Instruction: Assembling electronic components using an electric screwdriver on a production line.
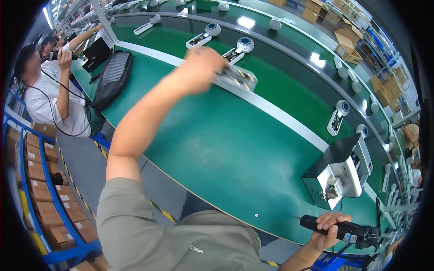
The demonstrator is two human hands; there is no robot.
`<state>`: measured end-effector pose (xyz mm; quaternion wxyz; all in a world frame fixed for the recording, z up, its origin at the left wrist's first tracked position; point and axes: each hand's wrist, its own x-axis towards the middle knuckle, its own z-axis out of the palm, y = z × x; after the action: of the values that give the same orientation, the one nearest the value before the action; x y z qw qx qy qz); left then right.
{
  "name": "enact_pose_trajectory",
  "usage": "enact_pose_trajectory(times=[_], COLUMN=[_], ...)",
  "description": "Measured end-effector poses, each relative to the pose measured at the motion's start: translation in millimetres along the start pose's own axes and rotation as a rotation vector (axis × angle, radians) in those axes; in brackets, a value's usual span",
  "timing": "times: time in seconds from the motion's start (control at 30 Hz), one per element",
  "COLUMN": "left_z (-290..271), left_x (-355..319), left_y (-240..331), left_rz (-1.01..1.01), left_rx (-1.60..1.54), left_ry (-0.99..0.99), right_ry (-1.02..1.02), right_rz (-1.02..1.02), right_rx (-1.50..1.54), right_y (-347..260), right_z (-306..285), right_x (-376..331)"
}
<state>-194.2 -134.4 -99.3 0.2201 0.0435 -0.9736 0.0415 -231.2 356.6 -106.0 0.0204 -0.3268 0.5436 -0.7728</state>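
Observation:
My left hand (203,65), blurred by motion, reaches over the far edge of the bench. Its fingers close on a white casing (242,81) with dark parts inside, also smeared. Just beyond lies a white device with a round head (245,44) and an exposed circuit board, on the green conveyor. At the lower right, my right hand (327,228) wraps around a black electric screwdriver (312,222), whose thin bit points left above the bench. Farther in stands a black and silver screw feeder (346,176). A tiny pale part (256,215) lies near the bench's front edge.
The green bench top (217,144) has a white rail (289,118) along its far side. More round-headed devices ride the conveyor (280,86). A dark bag (115,77) sits at the bench's left end, near a co-worker (54,95). Cartons (43,189) fill a blue rack at left.

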Motion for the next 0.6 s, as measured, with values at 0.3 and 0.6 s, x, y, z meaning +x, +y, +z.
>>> enact_pose_trajectory(times=[0.3, 0.6], left_z=[66.9, 166.0], left_x=[-18.4, -33.6], left_y=[-264.8, -311.2], left_rz=[-0.589, -0.831], left_rx=[0.569, 0.156], left_ry=[0.045, -0.082], right_ry=[0.253, 0.344], right_rz=[0.015, 0.039], right_rx=[-0.02, -0.157], right_y=[11.6, 12.9], right_z=[-3.7, 9.8], right_x=[-8.4, -3.5])
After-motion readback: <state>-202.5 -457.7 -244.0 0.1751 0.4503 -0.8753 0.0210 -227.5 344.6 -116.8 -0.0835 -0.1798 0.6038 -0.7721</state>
